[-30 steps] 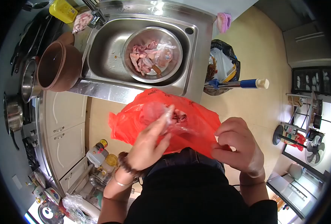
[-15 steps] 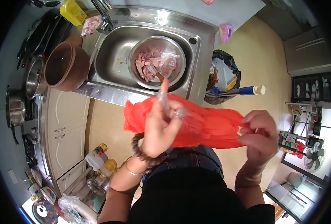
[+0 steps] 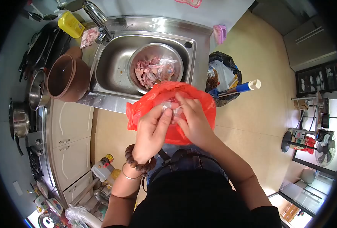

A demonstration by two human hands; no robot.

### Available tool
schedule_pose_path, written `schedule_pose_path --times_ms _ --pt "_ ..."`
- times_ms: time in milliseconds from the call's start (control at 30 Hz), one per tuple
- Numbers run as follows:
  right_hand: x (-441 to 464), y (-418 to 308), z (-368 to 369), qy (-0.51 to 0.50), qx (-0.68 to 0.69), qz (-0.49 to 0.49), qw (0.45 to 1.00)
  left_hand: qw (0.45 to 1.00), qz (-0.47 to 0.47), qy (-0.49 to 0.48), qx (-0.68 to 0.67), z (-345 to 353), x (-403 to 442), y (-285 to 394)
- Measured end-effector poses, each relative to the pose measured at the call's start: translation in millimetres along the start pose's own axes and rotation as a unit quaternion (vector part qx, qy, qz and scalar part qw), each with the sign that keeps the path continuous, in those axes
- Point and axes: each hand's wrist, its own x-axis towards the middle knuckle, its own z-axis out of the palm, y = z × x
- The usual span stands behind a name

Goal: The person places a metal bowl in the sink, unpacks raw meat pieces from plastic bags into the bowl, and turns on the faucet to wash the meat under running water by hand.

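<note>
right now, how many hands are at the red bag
2: the left hand and the right hand, close together over the red bag; no others show.

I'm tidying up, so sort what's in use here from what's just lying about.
Seemingly in use:
- red bag, with the left hand and right hand at it
- clear plastic at the fingers
- perhaps the bowl and meat

Seemingly lying about:
- brown pot
- yellow bottle
- saucepan

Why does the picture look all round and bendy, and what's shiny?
Head view: black curved edges and slanting cabinets, probably a wide lens; head view: white glare on the steel counter behind the sink basin; head view: pale glints on clear plastic against the red bag.
</note>
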Motion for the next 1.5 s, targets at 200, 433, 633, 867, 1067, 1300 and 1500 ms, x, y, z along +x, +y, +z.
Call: schedule_pose_path --times_ms 200,433,633,867,1067,1300,1500 --pt "-23.1 41.8 -24.8 -0.107 0.124 -0.001 0.987 0.961 0.124 0.016 0.247 -44.1 -13.7 -4.2" --pt "-41.6 44.9 -36.2 -0.095 0.199 0.076 0.972 0.991 0.055 0.002 0.119 -47.5 -30.4 -9.2" --pt "-9.0 30.5 -7.3 -0.024 0.304 0.233 0.923 0.933 0.18 -0.082 0.299 -24.9 -7.1 7.9" --pt "9.0 39.7 14.7 -0.144 0.202 -0.036 0.968 0.866 0.326 -0.16 0.343 -6.7 36.2 16.1" --pt "23.6 45.3 -14.3 -0.224 0.37 0.169 0.886 0.967 0.175 -0.075 0.167 -3.8 41.0 -54.4" --pt "12.9 48.3 -6.4 -0.137 -0.011 -0.125 0.983 0.933 0.058 -0.227 0.273 -26.8 57.0 -68.1" --pt "16.3 55.3 22.0 0.191 -0.218 -0.318 0.903 0.971 -0.132 -0.171 -0.107 -19.0 57.2 -64.6"
